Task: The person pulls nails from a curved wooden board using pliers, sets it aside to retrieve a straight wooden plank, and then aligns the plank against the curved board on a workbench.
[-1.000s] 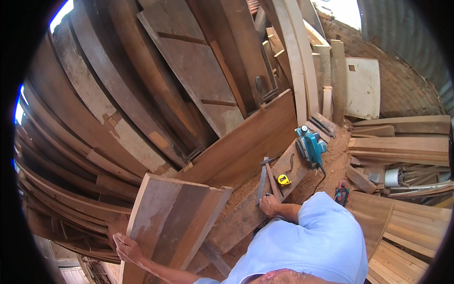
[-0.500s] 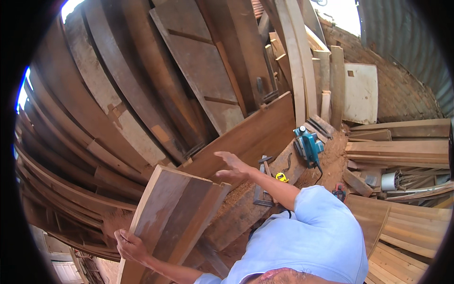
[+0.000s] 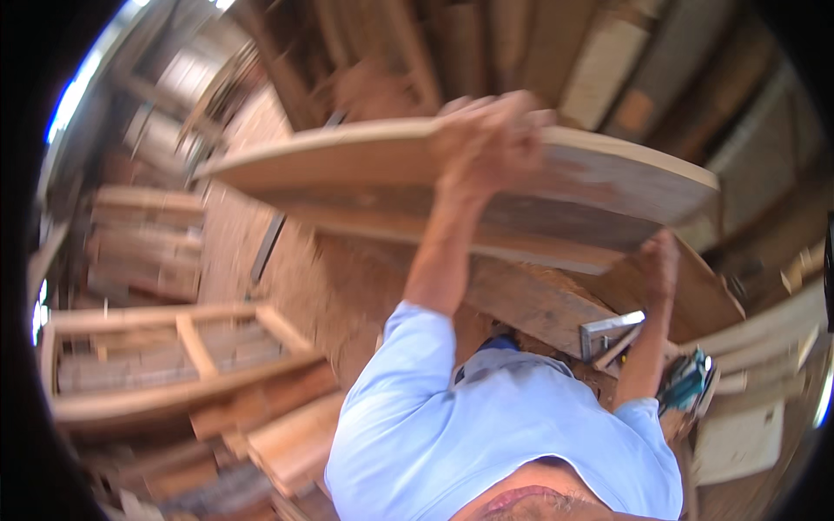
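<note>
A wide wooden panel (image 3: 565, 213) with light and dark bands is held up in front of me, its pale long edge facing away. My left hand (image 3: 495, 143) is wrapped over that far edge near the middle. My right hand (image 3: 662, 260) is closed at the panel's lower right corner, slightly blurred. Below the panel lies a heavy plank (image 3: 539, 300) with a metal square (image 3: 608, 328) on it, close to my right forearm. A teal power planer (image 3: 686, 382) sits to the right of that arm.
A pale wooden frame with crossbars (image 3: 204, 347) lies at the left above stacked boards (image 3: 300, 443). Tall planks (image 3: 608, 61) stand along the far side. A dark bar (image 3: 268, 247) is on the dusty ground. A whitish board (image 3: 738, 443) stands at lower right.
My view has swung left. The panel has been raised and turned across in front of me. My right hand, open in the air before, has come to its corner.
</note>
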Available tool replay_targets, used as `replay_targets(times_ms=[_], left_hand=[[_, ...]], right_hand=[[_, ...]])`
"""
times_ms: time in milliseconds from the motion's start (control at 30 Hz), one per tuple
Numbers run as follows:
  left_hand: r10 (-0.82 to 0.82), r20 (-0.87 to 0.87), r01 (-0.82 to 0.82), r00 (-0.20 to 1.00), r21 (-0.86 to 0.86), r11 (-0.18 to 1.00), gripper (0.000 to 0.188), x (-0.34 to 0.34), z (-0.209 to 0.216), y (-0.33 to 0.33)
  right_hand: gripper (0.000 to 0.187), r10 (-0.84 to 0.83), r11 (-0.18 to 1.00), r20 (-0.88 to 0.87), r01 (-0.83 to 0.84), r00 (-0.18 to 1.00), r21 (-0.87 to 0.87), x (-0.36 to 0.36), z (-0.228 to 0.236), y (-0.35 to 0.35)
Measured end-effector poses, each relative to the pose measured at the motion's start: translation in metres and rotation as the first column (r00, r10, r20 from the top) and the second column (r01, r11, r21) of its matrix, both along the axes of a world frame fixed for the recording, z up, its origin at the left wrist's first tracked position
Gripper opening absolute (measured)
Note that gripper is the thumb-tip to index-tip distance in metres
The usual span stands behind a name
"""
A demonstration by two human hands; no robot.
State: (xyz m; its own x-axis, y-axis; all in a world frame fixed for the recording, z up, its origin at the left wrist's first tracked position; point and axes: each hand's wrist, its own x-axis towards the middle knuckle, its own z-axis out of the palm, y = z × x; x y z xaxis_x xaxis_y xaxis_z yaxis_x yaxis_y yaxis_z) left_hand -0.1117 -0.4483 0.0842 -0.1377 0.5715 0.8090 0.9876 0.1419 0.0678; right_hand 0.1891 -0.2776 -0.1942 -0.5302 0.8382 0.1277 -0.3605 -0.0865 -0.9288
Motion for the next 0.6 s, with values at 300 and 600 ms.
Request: replay_targets(times_ms=[300,600], left_hand=[[-0.157,-0.061,0.166,0.986,0.189,0.968,0.029,-0.026,-0.033,0.004],[-0.313,-0.073,0.321,0.947,0.176,0.931,0.033,-0.013,-0.031,-0.022]], right_hand=[[0.058,-0.363,0.922,0.521,0.214,0.773,0.323,0.001,-0.037,0.034],[0.034,-0.487,0.839,0.453,0.254,0.747,0.482,0.010,-0.024,0.005]])
